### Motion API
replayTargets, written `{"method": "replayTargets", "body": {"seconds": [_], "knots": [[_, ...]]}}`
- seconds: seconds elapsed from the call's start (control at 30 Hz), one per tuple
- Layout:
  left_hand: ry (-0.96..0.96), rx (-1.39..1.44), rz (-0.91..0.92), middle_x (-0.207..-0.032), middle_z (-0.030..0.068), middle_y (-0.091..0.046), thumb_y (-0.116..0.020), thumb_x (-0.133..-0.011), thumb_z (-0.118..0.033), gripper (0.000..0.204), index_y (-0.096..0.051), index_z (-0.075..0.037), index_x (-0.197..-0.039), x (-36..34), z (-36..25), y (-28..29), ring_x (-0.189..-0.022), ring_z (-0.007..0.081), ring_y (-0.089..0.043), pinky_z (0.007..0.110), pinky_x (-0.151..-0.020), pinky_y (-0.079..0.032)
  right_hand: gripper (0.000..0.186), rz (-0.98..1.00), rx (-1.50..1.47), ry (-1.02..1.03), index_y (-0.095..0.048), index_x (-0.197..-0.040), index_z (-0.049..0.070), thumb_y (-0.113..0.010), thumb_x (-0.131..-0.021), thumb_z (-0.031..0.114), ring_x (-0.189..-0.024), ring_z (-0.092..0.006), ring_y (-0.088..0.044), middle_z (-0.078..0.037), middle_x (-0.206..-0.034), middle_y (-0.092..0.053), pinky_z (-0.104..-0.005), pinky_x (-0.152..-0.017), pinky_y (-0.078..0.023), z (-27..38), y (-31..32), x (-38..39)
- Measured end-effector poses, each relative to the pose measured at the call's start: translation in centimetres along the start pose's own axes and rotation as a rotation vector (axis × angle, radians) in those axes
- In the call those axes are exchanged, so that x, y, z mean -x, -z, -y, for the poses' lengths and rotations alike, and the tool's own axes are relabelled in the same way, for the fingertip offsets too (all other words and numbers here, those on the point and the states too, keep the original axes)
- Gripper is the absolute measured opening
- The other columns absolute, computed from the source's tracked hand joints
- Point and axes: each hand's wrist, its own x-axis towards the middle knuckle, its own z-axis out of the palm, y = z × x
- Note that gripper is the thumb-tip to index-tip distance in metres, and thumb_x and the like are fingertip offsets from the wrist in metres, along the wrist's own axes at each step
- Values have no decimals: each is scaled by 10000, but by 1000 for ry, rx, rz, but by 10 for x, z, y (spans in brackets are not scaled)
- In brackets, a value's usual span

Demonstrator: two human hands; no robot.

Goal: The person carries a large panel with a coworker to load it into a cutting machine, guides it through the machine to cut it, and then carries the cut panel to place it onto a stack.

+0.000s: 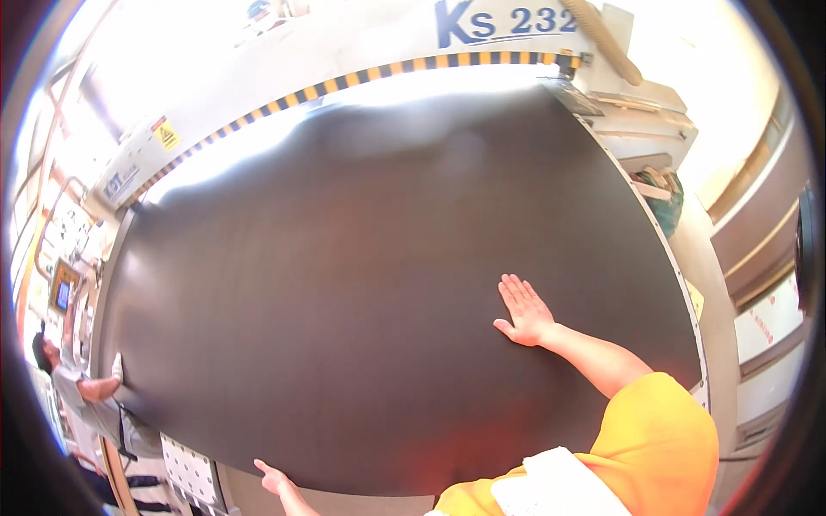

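A large dark panel [370, 284] with a smooth dull surface lies spread in front of me. My right hand [526, 313] rests palm down on it, right of the middle, fingers stretched out and thumb apart. At the near edge, left of centre, my left hand [275, 478] touches the panel's rim. At least one of its digits is stretched out; the rest show only partly. Neither hand appears to hold anything.
Across the far side runs a white machine beam [361, 43] with a yellow-black striped edge [370, 74]. A co-worker [86, 387] stands at the left, a gloved hand at the panel's edge, near a control screen [63, 295]. A perforated white support [191, 470] shows at lower left.
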Motion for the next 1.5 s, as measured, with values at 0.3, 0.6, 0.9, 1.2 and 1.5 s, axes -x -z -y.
{"method": "replayTargets", "body": {"seconds": [0.3,0.6,0.9,1.2,1.5], "knots": [[-13,0,-57,-1062,168,-688,-494,-892,-657,833,-625,149,-1060,-23,23,0,-925,306,-659,394,-837,-542,812,26,11,-18,-84,-1515,-6,-376,-966,516,-1487,-254,-11,-154,-1601,-47,-371,-1211,-29,1,0,7],[-12,-224,-176,-975,275,-684,-441,-869,-716,904,-649,158,-974,10,-1,8,-982,384,-656,460,-868,-492,772,-132,-61,52,-318,-1419,-55,-620,-848,366,-1420,-382,-223,-222,-1525,-262,-466,-1168,-183,13,6,-2],[31,-265,-160,-972,295,-665,-418,-897,-689,841,-663,115,-923,4,-6,10,-974,411,-645,477,-861,-494,814,-60,-37,30,-138,-1502,-21,-574,-864,234,-1480,-317,-67,-173,-1590,-106,-432,-1203,-74,21,-5,1],[-9,-300,-187,-931,289,-667,-400,-887,-711,857,-660,105,-849,4,2,5,-929,413,-649,482,-825,-501,792,-63,13,25,-132,-1506,-16,-547,-878,230,-1478,-310,-87,-165,-1591,-110,-440,-1202,-83,15,-5,1],[38,-276,-168,-941,273,-674,-411,-881,-713,839,-663,87,-875,7,-7,9,-933,405,-656,484,-824,-510,775,-110,53,70,-141,-1509,-12,-524,-888,250,-1474,-324,-109,-163,-1590,-126,-447,-1197,-96,9,-14,-2]]}}
